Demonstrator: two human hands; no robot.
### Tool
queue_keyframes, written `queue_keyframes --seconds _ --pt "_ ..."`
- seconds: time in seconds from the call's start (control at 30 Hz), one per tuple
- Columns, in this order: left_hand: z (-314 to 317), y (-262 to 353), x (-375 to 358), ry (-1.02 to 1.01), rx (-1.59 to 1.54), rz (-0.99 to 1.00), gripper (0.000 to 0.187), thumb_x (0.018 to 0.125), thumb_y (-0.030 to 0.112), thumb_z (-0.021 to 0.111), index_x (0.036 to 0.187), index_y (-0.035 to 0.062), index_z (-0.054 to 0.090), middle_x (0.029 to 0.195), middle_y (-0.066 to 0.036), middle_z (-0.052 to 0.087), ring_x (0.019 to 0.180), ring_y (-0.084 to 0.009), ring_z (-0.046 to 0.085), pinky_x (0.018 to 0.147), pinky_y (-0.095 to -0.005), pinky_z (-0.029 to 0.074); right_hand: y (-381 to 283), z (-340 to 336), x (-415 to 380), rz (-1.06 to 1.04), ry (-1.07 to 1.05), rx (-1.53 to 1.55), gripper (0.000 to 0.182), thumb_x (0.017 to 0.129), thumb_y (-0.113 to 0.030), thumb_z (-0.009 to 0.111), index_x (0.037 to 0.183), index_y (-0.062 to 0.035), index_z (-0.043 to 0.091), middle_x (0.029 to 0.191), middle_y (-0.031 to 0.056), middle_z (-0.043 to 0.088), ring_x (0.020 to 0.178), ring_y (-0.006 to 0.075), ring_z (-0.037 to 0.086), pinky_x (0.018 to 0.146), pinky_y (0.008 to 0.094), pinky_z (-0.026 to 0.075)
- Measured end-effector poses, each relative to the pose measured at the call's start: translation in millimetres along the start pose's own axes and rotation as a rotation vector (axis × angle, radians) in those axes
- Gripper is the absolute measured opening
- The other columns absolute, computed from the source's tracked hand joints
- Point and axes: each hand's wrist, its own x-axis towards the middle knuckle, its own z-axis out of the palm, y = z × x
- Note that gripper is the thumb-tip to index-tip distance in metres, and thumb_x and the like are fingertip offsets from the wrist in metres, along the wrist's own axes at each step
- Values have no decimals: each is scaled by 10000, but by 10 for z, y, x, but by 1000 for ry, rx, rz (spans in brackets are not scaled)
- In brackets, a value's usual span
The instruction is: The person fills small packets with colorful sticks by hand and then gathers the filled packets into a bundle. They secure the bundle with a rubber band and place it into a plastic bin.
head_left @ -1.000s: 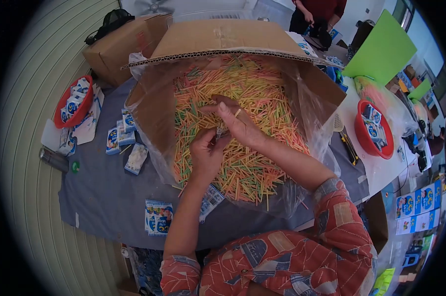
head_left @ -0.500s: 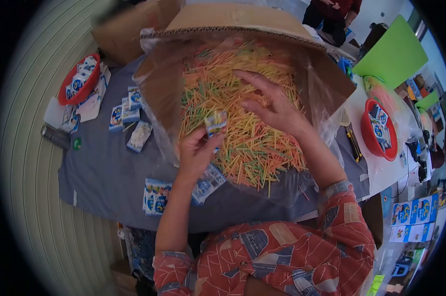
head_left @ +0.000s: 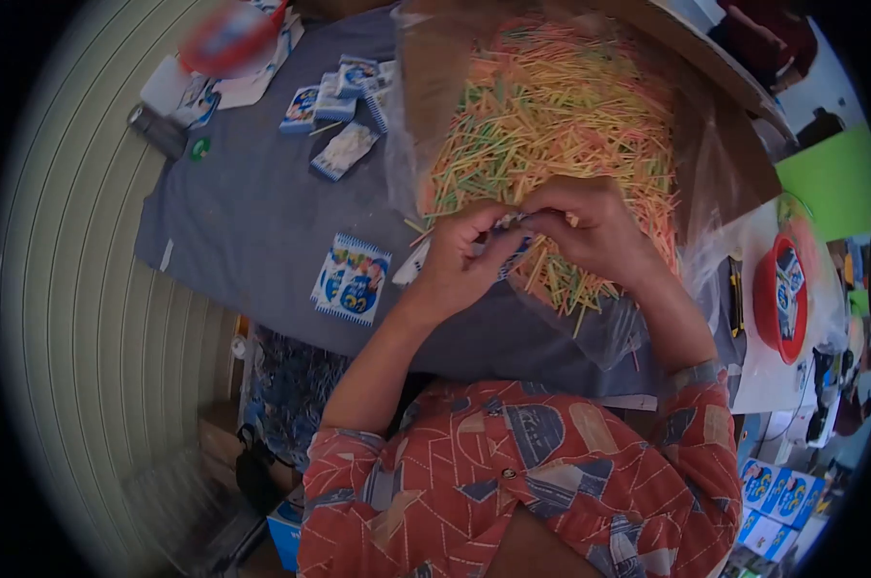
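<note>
My left hand (head_left: 458, 262) is closed in a pinch on a small blue-and-white packet (head_left: 509, 258), mostly hidden by my fingers. Pressed against the packet's upper edge, the fingers of my right hand (head_left: 597, 229) are closed on it too, touching my left fingertips. Both hands are over the near edge of a large heap of thin pink, yellow and green sticks (head_left: 561, 106). Clear plastic (head_left: 421, 106) lines the cardboard box (head_left: 720, 58) around the heap. Left of my left hand, flat printed packets (head_left: 354, 277) lie on the grey cloth.
Several filled packets (head_left: 334, 96) and a packet with whitish contents (head_left: 347, 151) are on the grey cloth (head_left: 252, 193). Red bowls (head_left: 228, 43) (head_left: 769, 308) stand at both sides. A dark cylinder (head_left: 156, 130) lies at the left edge. Another person (head_left: 768, 39) is at the top right.
My right hand has come down from above the sticks to the packet in my left hand, and its fingers have closed. The view has shifted, moving the box up and right.
</note>
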Motion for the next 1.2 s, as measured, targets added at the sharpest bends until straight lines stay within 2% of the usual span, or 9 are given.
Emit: queue_keyframes --seconds 0.13,0.27,0.43,0.6,0.7,0.73,0.8,0.9,1.2 --pt "23 55 -416 185 23 84 338 834 19 755 1155 -2 651 892 -46 667 842 -114 627 758 -269 497 -79 155 -101 227 63 104 125 793 34 718 905 -8 682 743 112 647 752 277 690 652 354 541" --pt "-335 60 -874 196 500 21 457 753 -53 743 1194 -12 633 1029 -179 687 902 -319 690 785 -340 526 -61 566 -212 -60 -48 219 269 806 1 722 1067 -39 666 973 128 662 823 306 672 708 392 552" --pt "-868 85 -1230 212 1271 -288 488 764 44 731 1239 14 621 1073 -148 646 1007 -332 597 837 -464 431 179 259 -241 -38 134 106 284 804 -8 741 1078 -22 671 969 130 669 840 284 674 673 360 548" --pt "-683 178 -1074 400 1671 -164 529 736 91 735 1249 62 607 1163 -117 515 1119 -339 480 863 -514 366 1049 -514 -330 100 270 -742 149 810 -53 661 958 -46 678 1023 122 675 872 338 668 737 427 558" --pt "-394 272 -825 149 1385 112 496 722 103 740 1199 50 615 1125 -113 531 1095 -326 493 887 -502 368 1433 -1119 -178 704 17 -1045 298 795 -84 662 1091 -47 665 1218 159 638 1016 344 652 829 414 551" --pt "-266 257 -748 158 1384 113 496 722 103 740 1199 50 615 1125 -113 531 1095 -326 493 887 -502 368 1592 -1419 -118 696 18 -1048 298 795 -84 662 1091 -47 665 1218 159 638 1016 344 652 829 414 551" --pt "-54 172 -616 -124 1236 135 397 722 102 727 1102 25 642 1066 -112 552 1047 -317 528 866 -467 414 1883 -1999 2 668 -105 55 453 841 -132 642 1289 -89 596 1395 164 541 1200 328 574 960 388 498" --pt "-19 -142 -583 -116 1359 147 288 741 68 714 1025 34 676 1062 -113 583 965 -316 576 782 -447 468 2788 -1719 -49 406 361 71 531 887 -205 618 1408 -175 520 1471 119 487 1300 299 495 1051 376 430" --pt "-107 -179 -604 142 1031 335 135 760 46 700 893 21 692 852 -109 604 768 -311 606 688 -408 511 2419 -1720 43 414 295 -646 596 871 -62 593 1449 -157 482 1441 59 531 1274 205 525 1040 307 439"
